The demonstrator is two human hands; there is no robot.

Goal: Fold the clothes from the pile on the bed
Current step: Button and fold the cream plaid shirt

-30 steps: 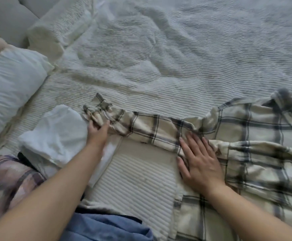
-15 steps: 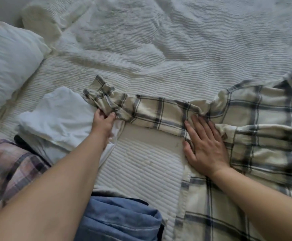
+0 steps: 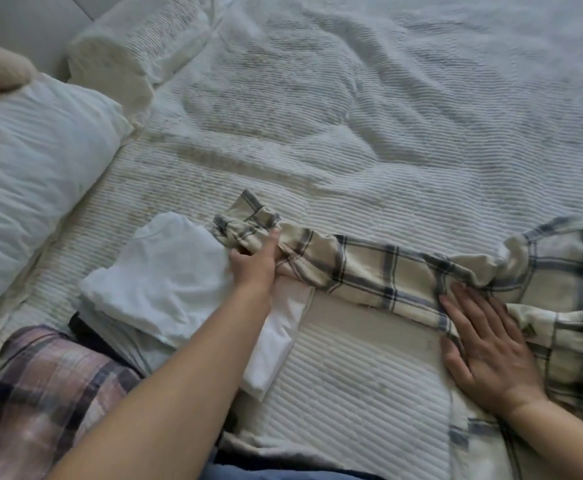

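A cream shirt with dark plaid lines (image 3: 557, 271) lies spread on the right of the bed. Its sleeve (image 3: 363, 268) stretches left across the bedspread. My left hand (image 3: 253, 263) grips the bunched cuff end of that sleeve. My right hand (image 3: 484, 344) lies flat with straight fingers, pressing the shirt where the sleeve joins the body. A folded white garment (image 3: 158, 282) sits just left of my left hand.
A pink plaid garment (image 3: 40, 386) lies at the lower left and blue fabric (image 3: 283, 474) at the bottom edge. White pillows (image 3: 30, 174) line the left side. The ribbed white bedspread (image 3: 369, 116) stretches wrinkled across the far half.
My left hand has closed on the sleeve's cuff end, which is now more bunched. My right hand stays flat on the shirt. The view has shifted slightly.
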